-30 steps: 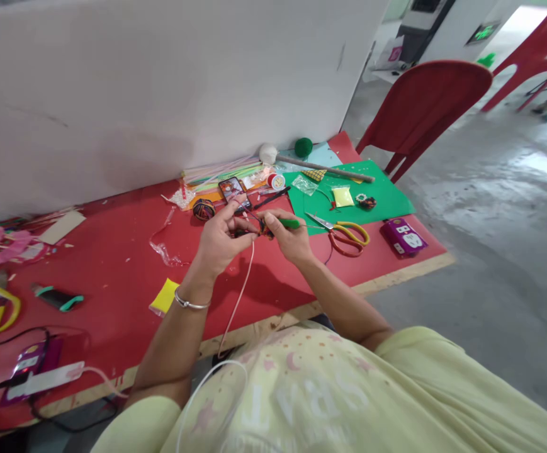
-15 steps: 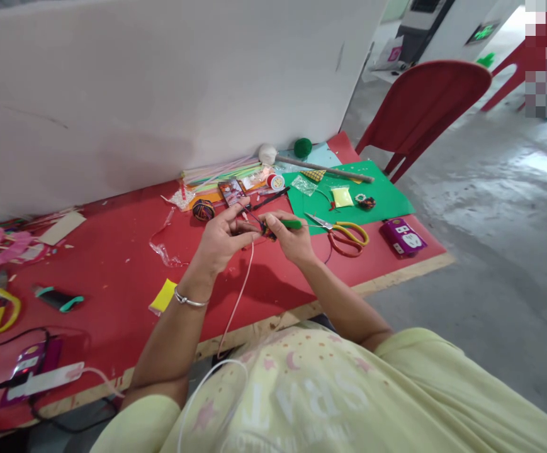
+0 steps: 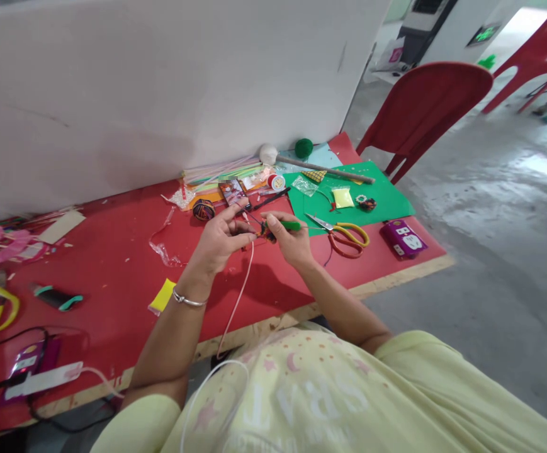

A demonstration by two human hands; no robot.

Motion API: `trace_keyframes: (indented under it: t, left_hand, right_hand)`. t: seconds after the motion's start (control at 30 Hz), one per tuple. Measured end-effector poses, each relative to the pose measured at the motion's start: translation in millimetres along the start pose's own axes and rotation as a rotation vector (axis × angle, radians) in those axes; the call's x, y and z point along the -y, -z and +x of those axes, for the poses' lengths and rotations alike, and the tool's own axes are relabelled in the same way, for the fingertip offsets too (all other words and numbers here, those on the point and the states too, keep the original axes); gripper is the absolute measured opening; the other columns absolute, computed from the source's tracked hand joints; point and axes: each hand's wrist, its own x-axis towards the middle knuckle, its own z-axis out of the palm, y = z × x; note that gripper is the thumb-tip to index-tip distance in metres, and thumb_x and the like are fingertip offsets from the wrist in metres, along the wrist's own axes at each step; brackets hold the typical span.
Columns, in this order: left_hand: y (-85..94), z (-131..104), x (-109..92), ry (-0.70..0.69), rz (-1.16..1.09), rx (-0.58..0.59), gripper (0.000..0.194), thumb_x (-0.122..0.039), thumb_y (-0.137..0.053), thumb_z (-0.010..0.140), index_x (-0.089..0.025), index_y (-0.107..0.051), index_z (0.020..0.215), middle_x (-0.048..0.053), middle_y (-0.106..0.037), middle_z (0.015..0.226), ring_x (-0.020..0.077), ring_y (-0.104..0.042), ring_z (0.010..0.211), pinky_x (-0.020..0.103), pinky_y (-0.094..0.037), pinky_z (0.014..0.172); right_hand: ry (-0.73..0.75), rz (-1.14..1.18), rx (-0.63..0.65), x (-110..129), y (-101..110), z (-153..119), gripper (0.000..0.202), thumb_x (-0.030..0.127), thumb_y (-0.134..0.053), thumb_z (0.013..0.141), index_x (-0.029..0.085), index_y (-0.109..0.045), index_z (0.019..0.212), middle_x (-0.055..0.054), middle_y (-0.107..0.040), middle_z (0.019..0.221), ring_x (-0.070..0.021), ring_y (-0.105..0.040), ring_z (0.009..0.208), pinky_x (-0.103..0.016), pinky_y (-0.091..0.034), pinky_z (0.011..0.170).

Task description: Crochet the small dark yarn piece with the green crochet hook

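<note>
My right hand [image 3: 291,240] is closed round a green-handled tool [image 3: 291,225], its working end hidden at the fingers. A small dark multicoloured yarn piece [image 3: 267,231] sits between my two hands. My left hand [image 3: 223,238] pinches the left side of that piece, its index finger raised with a strand of yarn running from it. Behind my left hand lies a multicoloured yarn ball [image 3: 203,209]. A phone-like picture item [image 3: 232,191] is just beyond my fingertips.
Scissors [image 3: 343,236] lie right of my right hand, beside a green sheet [image 3: 386,198]. A purple power socket [image 3: 403,239] stands near the right edge. A pink cable [image 3: 238,302] hangs below my hands. At left are a cutter [image 3: 58,297] and more scissors [image 3: 3,308].
The fingers of both hands have shifted very slightly around the yarn piece, more of which shows between them. Otherwise the hands keep their places.
</note>
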Motion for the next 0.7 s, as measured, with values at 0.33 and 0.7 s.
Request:
trace_keyframes:
  t: [0.33,0.7]
  left_hand:
    - [5.3,2.2,3.3,0.09,-0.122,0.049,0.097,-0.015,-0.087,0.059,-0.021,-0.058,0.152,0.0,-0.071,0.081,0.0054,-0.048,0.053,0.018,-0.031,0.048]
    - [3.0,0.8,4.5,-0.008,-0.038,-0.003,0.097,-0.016,-0.086,0.061,-0.02,-0.057,0.153,-0.001,-0.072,0.077,0.0085,-0.055,0.058,0.021,-0.039,0.055]
  right_hand:
    - [0.031,-0.035,0.031,7.7,0.7,-5.2,0.049,0.068,-0.067,0.09,0.023,-0.084,0.1,-0.002,-0.073,0.082,-0.0126,-0.064,0.069,-0.025,-0.056,0.061]
    - [-0.061,0.095,0.064,3.7,-3.2,-8.4,0.05,0.067,-0.07,0.088,0.019,-0.081,0.1,0.002,-0.067,0.067,-0.0095,-0.061,0.054,-0.023,-0.055,0.05]
